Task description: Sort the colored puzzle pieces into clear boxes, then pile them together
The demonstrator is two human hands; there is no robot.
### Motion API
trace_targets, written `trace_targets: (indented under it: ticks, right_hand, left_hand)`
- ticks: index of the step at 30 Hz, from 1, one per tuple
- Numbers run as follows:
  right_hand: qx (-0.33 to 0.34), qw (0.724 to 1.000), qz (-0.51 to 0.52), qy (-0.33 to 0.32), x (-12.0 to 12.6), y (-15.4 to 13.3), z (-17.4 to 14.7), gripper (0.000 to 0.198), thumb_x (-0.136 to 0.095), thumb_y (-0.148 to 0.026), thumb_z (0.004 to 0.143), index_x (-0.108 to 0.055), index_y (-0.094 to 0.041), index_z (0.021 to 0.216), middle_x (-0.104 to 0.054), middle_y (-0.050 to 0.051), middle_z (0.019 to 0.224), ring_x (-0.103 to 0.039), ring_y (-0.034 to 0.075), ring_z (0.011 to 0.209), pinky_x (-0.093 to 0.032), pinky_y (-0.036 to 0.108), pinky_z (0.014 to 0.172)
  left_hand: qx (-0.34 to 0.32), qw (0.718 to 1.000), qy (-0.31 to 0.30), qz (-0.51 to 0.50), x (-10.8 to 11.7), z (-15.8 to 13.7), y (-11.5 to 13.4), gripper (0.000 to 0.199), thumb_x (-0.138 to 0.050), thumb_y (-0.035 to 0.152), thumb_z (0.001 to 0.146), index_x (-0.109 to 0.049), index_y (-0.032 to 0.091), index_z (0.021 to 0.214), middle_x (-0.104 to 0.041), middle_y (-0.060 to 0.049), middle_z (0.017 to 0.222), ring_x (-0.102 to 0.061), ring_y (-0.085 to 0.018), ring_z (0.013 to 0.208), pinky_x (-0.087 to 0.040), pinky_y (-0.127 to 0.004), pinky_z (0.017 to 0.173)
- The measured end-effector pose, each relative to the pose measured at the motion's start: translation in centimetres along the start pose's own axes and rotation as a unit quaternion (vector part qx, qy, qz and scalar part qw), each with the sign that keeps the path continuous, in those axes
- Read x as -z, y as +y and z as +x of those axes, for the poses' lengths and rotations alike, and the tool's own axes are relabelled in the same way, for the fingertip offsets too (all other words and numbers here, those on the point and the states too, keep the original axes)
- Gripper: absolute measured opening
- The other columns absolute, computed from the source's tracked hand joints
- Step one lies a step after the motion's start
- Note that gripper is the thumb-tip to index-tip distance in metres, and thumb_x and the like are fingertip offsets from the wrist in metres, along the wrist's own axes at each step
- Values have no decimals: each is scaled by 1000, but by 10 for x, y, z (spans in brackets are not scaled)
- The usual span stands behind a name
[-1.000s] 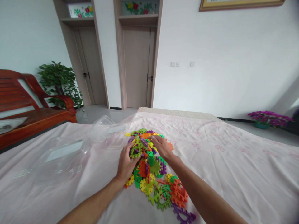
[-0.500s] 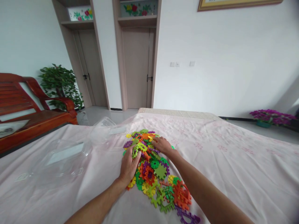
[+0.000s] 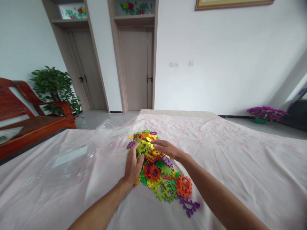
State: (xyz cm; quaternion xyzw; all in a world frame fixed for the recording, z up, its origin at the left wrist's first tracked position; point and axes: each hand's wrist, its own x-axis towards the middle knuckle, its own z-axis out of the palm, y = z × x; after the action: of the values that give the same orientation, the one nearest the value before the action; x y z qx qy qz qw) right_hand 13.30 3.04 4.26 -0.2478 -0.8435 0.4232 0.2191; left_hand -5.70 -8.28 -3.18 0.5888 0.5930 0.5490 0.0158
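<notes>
A long heap of colourful plastic interlocking pieces (image 3: 168, 188) lies on the cloth, some square with notched edges, others round like snowflakes. My left hand (image 3: 133, 164) is at the heap's left side, thumb and fingers around a light-green interlocking piece (image 3: 143, 148). Opposite it, my right hand (image 3: 169, 148) reaches over the heap with its fingers stretched out, fingertips near several yellow round pieces. A purple triangular piece (image 3: 188, 205) lies at the near end, next to an orange square piece (image 3: 184, 186). The right palm hides some of the pieces beneath.
Clear plastic containers (image 3: 69, 161) stand left of the heap on the pink patterned cloth (image 3: 227, 166). Beyond the table are a red wooden bench (image 3: 35, 124), a leafy plant (image 3: 54, 88), two doors and a pot of purple flowers (image 3: 266, 112).
My right hand has drawn slightly back and its fingers have straightened. A purple square piece and more yellow round pieces now show on top of the heap. The view has shifted slightly right.
</notes>
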Motion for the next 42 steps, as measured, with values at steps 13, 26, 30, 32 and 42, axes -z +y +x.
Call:
trace_targets:
  ticks: [13, 26, 30, 32, 42]
  right_hand:
    - [-49, 973, -225, -20, -8, 25, -115, 114, -84, -38, 54, -28, -26, 153, -43, 13, 148, -39, 36, 134, -30, 48, 112]
    - [-83, 978, -15, 189, -37, 6, -21, 39, -46, -43, 91, -66, -19, 114, -72, 4, 97, -65, 20, 86, -51, 33, 76]
    - [-67, 968, -94, 221, -21, 6, -33, 42, -41, -45, 93, -67, -19, 115, -69, 9, 114, -62, 24, 105, -47, 37, 91]
    - [-83, 954, -152, 244, -12, 14, -56, 43, -41, -43, 93, -65, -18, 119, -65, 11, 121, -58, 26, 113, -44, 39, 98]
    - [-308, 833, -402, 224, -12, 65, -156, 53, -40, -44, 93, -51, -19, 138, -44, 14, 147, -37, 35, 135, -31, 51, 108]
  left_hand:
    - [-251, 890, -336, 178, 16, -23, 44, 94, -64, 81, 60, -46, 33, 140, -25, -12, 158, -22, -41, 143, -15, -68, 112]
    - [-156, 926, -137, 314, 9, -1, 26, 38, -62, 44, 87, -62, 29, 122, -51, -10, 142, -38, -33, 136, -20, -64, 113]
    - [-139, 931, -112, 318, 9, -1, 19, 32, -57, 32, 91, -62, 30, 122, -53, -8, 140, -40, -31, 135, -19, -62, 113]
    - [-135, 938, -104, 303, 10, 1, 14, 31, -57, 28, 89, -63, 30, 119, -54, -7, 139, -43, -30, 133, -20, -61, 113]
    - [-110, 972, -60, 197, 19, 14, 7, 31, -52, 19, 89, -62, 27, 117, -64, -6, 126, -54, -25, 122, -29, -51, 111]
